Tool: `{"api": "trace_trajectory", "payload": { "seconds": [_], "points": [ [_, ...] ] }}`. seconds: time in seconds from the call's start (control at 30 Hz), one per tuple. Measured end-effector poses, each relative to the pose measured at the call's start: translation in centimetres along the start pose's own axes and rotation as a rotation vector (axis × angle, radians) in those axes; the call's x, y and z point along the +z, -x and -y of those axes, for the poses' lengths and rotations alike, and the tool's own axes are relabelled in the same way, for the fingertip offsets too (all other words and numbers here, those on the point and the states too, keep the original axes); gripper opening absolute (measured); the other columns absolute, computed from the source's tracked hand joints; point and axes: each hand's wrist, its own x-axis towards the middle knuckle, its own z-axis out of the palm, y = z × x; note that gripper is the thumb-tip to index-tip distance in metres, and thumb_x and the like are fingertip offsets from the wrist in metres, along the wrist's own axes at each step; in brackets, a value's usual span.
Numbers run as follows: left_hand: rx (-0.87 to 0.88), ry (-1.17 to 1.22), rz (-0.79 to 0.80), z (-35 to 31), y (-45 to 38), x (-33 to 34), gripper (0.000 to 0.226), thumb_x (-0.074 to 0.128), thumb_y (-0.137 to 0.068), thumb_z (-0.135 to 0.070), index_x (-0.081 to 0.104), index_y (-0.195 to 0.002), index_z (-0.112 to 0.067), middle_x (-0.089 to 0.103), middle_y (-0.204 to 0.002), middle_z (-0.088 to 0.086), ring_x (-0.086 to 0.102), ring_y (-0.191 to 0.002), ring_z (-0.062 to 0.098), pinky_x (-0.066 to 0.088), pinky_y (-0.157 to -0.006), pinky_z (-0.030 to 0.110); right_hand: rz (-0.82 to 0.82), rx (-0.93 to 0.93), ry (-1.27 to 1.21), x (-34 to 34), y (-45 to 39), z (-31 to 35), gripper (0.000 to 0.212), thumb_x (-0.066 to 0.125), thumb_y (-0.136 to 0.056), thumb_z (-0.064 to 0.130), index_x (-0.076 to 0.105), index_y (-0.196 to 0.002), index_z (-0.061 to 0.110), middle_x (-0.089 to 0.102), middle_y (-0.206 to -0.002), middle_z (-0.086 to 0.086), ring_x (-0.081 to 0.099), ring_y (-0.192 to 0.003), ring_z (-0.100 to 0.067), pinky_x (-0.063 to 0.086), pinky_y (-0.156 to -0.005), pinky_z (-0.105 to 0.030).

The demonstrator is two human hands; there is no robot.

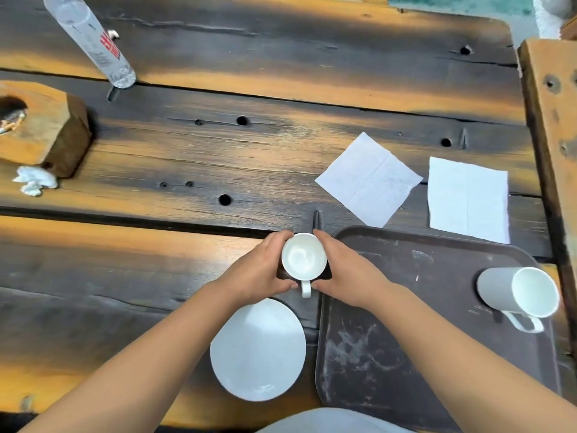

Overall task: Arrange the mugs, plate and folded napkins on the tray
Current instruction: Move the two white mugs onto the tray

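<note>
A white mug (303, 257) stands upright just left of the dark brown tray (406, 332), its handle pointing toward me. My left hand (259, 270) and my right hand (346, 270) cup it from either side, fingers curled round its wall. A second white mug (518, 292) stands on the tray's right side. A white plate (258, 350) lies on the table left of the tray, below the held mug. Two white napkins lie flat beyond the tray: one napkin (370, 178) turned diagonally, the other napkin (468, 200) to its right.
The table (187, 151) is rough dark wood with holes and gaps. A clear plastic bottle (93, 42) stands at the back left. A wooden block (40, 129) with a crumpled tissue (34, 181) sits at the left edge. A wooden beam (552, 120) borders the right.
</note>
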Motion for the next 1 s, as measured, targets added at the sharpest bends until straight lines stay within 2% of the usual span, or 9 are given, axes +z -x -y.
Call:
{"api": "trace_trajectory", "payload": {
  "seconds": [0.13,0.27,0.37,0.5,0.6,0.67,0.73,0.87,1.0],
  "points": [
    [-0.021,0.085,-0.014,0.0,-0.5,0.5,0.081,0.083,-0.066,-0.036,0.028,-0.124,-0.041,0.048,-0.120,-0.016,0.052,-0.107,0.004,0.043,-0.081,0.022,-0.032,-0.029,-0.091,0.2,-0.4,0.1,0.078,0.076,-0.073,0.033,0.029,-0.135,0.036,0.052,-0.132,0.009,0.051,-0.118,-0.015,0.047,-0.090,-0.039],
    [-0.028,0.123,-0.020,-0.1,-0.5,0.4,0.077,0.082,-0.066,-0.038,0.030,-0.123,-0.043,0.054,-0.118,-0.015,0.057,-0.105,0.005,0.049,-0.084,0.029,-0.069,-0.028,-0.106,0.0,-0.3,0.2,0.073,0.078,-0.069,0.041,0.035,-0.127,0.038,0.062,-0.119,0.006,0.057,-0.105,-0.016,0.049,-0.081,-0.037],
    [-0.034,0.199,-0.037,-0.2,0.0,0.2,0.079,0.083,-0.068,-0.034,0.031,-0.127,-0.045,0.056,-0.124,-0.013,0.057,-0.114,0.005,0.048,-0.093,0.029,-0.099,-0.036,-0.143,-0.3,0.0,0.2,0.075,0.080,-0.070,0.036,0.035,-0.129,0.041,0.061,-0.121,0.009,0.056,-0.107,-0.012,0.046,-0.081,-0.030],
    [-0.029,0.265,-0.104,-1.3,0.6,-0.3,0.081,0.085,-0.066,-0.030,0.032,-0.123,-0.056,0.051,-0.122,-0.030,0.047,-0.118,-0.010,0.036,-0.094,0.006,-0.131,-0.068,-0.244,-0.8,0.7,0.2,0.080,0.082,-0.069,0.028,0.035,-0.131,0.046,0.054,-0.130,0.014,0.049,-0.116,-0.003,0.039,-0.090,-0.021],
    [-0.016,0.335,-0.119,-2.4,1.1,-0.4,0.083,0.087,-0.065,-0.023,0.036,-0.118,-0.060,0.052,-0.120,-0.033,0.048,-0.119,-0.008,0.044,-0.096,0.017,-0.113,-0.070,-0.326,-1.4,1.8,-0.3,0.084,0.084,-0.068,0.025,0.036,-0.132,0.050,0.046,-0.133,0.015,0.041,-0.122,0.003,0.037,-0.100,-0.024],
    [-0.005,0.410,-0.107,-3.1,1.4,-0.2,0.082,0.087,-0.064,-0.018,0.040,-0.117,-0.058,0.052,-0.119,-0.034,0.050,-0.119,-0.007,0.048,-0.096,0.025,-0.077,-0.064,-0.439,-1.6,2.7,-0.5,0.087,0.084,-0.069,0.020,0.035,-0.127,0.061,0.040,-0.132,0.021,0.037,-0.124,0.007,0.043,-0.098,-0.025],
    [0.004,0.491,-0.094,-4.1,1.6,0.2,0.079,0.087,-0.063,-0.016,0.043,-0.116,-0.056,0.054,-0.119,-0.032,0.049,-0.120,-0.005,0.048,-0.094,0.023,-0.054,-0.056,-0.559,-1.8,3.7,-0.8,0.088,0.082,-0.070,0.014,0.035,-0.125,0.065,0.036,-0.134,0.024,0.036,-0.126,0.008,0.050,-0.093,-0.025],
    [0.016,0.628,-0.059,-6.2,1.8,1.5,0.077,0.084,-0.066,-0.007,0.047,-0.118,-0.050,0.056,-0.119,-0.030,0.051,-0.118,-0.007,0.049,-0.085,0.015,-0.057,-0.040,-0.709,-2.1,5.9,-1.9,0.088,0.081,-0.073,0.006,0.037,-0.133,0.054,0.034,-0.139,0.015,0.036,-0.127,0.009,0.051,-0.092,-0.022],
    [0.024,0.685,-0.014,-8.3,1.7,3.1,0.076,0.084,-0.068,-0.005,0.047,-0.121,-0.047,0.056,-0.122,-0.027,0.052,-0.119,-0.005,0.052,-0.087,0.023,-0.081,-0.018,-0.786,-2.7,8.2,-3.3,0.089,0.081,-0.073,0.001,0.036,-0.135,0.047,0.034,-0.139,0.011,0.035,-0.130,0.004,0.051,-0.092,-0.022]
  ]
}}
